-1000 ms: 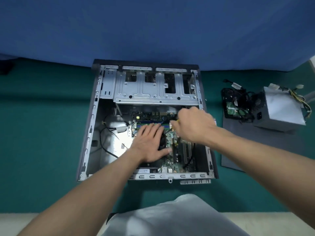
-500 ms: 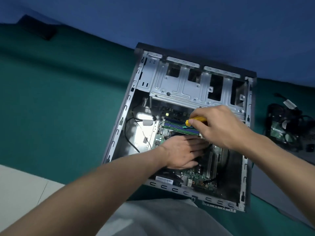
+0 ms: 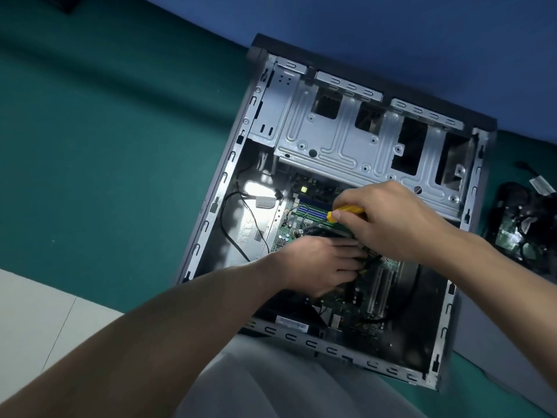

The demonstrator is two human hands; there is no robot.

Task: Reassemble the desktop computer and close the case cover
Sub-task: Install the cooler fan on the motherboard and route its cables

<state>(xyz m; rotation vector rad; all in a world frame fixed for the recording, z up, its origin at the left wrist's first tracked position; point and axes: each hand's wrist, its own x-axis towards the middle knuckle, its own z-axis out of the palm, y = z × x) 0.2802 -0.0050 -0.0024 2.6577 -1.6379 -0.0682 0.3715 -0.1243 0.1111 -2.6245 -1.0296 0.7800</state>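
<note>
Green mat [image 3: 105, 146] bears a drive [image 3: 512, 233] at right edge; inside the case [image 3: 210, 217], right hand [image 3: 391, 224] grips yellow screwdriver [image 3: 346, 212] above flat-fingered left hand [image 3: 316, 267].

White sticker [image 3: 291, 323] inside the case [image 3: 211, 212]: print unreadable

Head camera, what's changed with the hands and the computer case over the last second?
The left hand turned: its fingers pointed toward the drive bays, now they lie across the black cooler toward the right hand. The view swung left and tilted, so the power supply left the frame. Unchanged: the right hand grips the yellow screwdriver over the motherboard, and the case lies open, cover off.
</note>
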